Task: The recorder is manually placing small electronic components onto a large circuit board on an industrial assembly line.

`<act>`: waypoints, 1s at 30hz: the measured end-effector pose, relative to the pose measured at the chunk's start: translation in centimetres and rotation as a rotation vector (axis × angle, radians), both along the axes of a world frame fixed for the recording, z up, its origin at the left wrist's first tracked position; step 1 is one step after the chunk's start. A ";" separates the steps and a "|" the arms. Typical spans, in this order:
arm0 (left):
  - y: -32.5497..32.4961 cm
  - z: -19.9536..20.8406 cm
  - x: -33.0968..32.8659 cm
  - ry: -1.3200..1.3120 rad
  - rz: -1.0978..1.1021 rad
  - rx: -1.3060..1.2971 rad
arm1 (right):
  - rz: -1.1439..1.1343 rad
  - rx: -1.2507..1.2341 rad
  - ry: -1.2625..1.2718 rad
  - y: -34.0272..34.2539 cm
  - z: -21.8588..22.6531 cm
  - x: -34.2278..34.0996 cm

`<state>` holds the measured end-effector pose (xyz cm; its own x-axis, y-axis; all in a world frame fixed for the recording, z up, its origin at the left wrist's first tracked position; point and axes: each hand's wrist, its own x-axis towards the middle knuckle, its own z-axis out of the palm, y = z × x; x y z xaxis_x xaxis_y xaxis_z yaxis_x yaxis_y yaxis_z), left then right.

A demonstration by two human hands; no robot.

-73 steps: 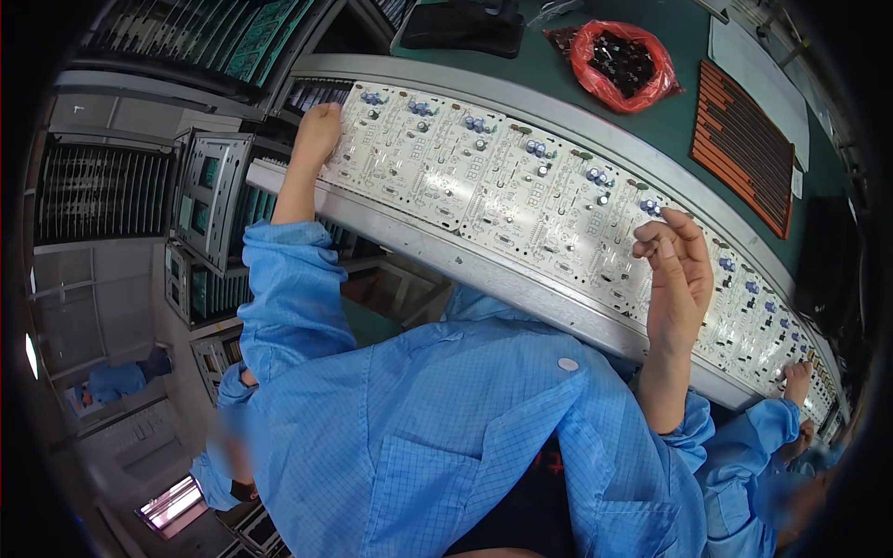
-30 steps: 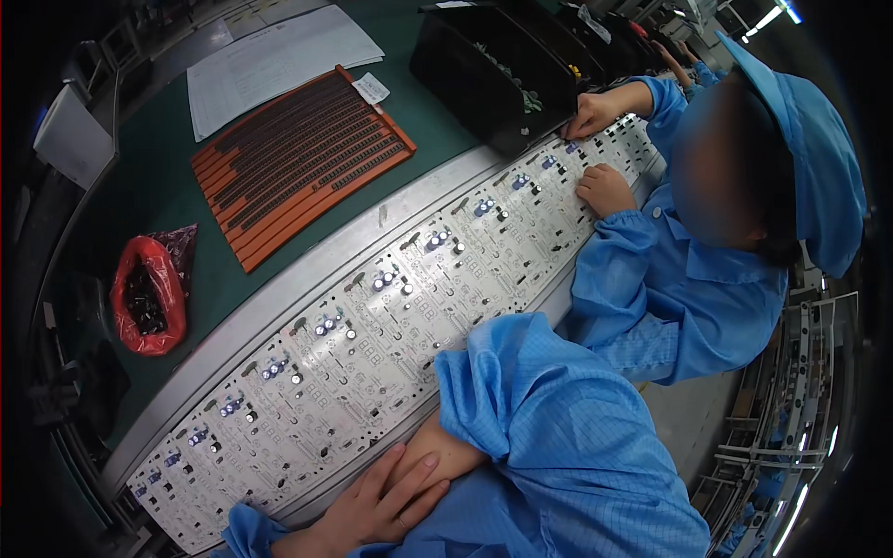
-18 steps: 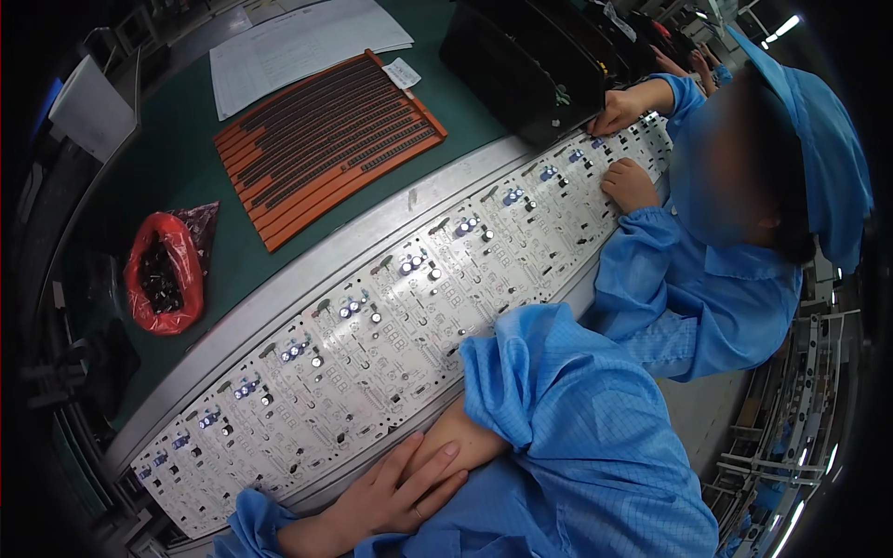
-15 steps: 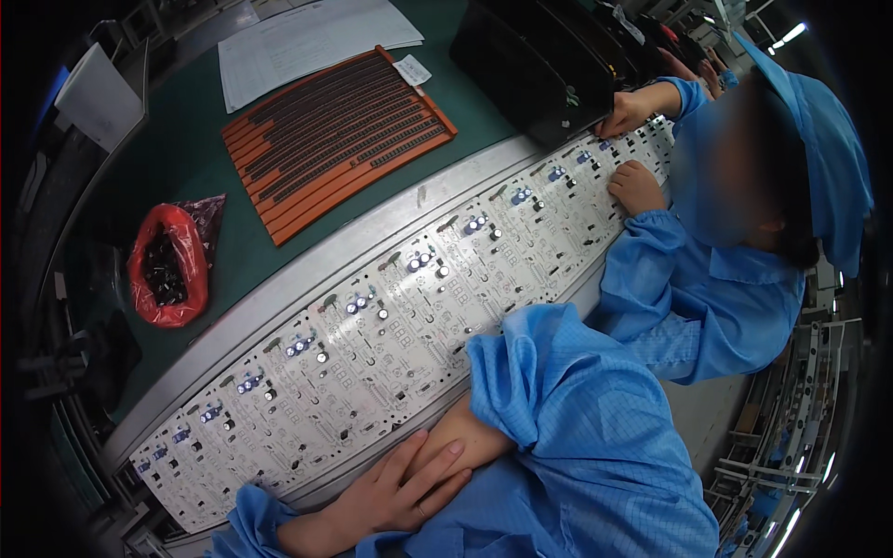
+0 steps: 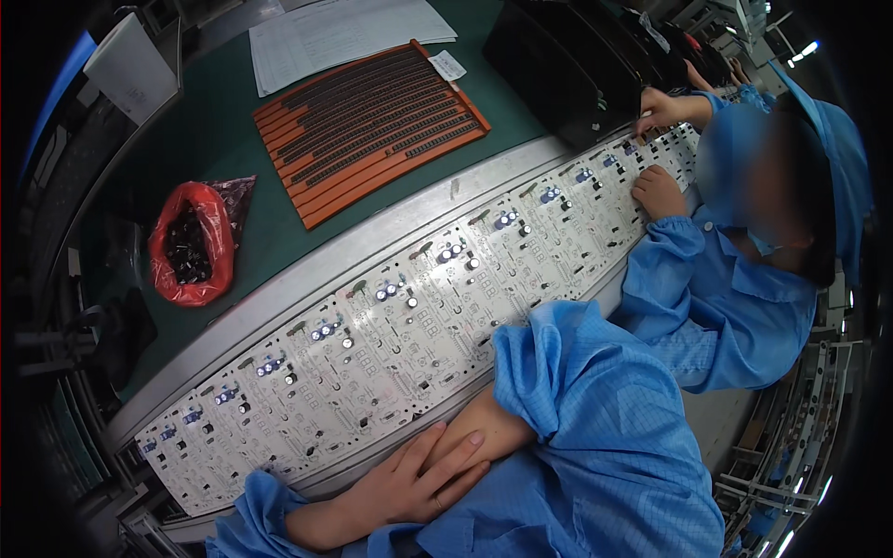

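My left hand (image 5: 409,484) lies flat across my bare right forearm (image 5: 488,430), fingers stretched and a little apart, holding nothing; one finger wears a ring. My right hand is hidden beneath the left hand and arm. Just beyond my crossed arms runs a long row of white circuit boards (image 5: 395,339), fitted with blue and black capacitors and other small parts, on a metal conveyor rail (image 5: 363,223). Neither forearm appears to work on the boards.
An orange slotted tray (image 5: 312,209) of black strip parts lies on the green tabletop beside paper sheets (image 5: 344,42). Left stands a red bag (image 5: 223,251) of small dark parts; far right, a black bin (image 5: 567,74). A co-worker in blue (image 5: 707,298) reaches over the boards.
The view has shifted, so the tray, bag and boards sit farther right in the picture. My left hand still rests on my right forearm. The co-worker's far hand has lifted slightly.
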<state>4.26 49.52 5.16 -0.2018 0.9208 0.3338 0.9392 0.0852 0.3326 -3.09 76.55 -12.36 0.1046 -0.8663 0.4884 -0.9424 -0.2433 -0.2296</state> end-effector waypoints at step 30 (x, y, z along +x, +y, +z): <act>-0.2 0.3 0.5 0.055 0.041 -0.009 | 0.078 0.046 0.447 32.1 10.5 -5.7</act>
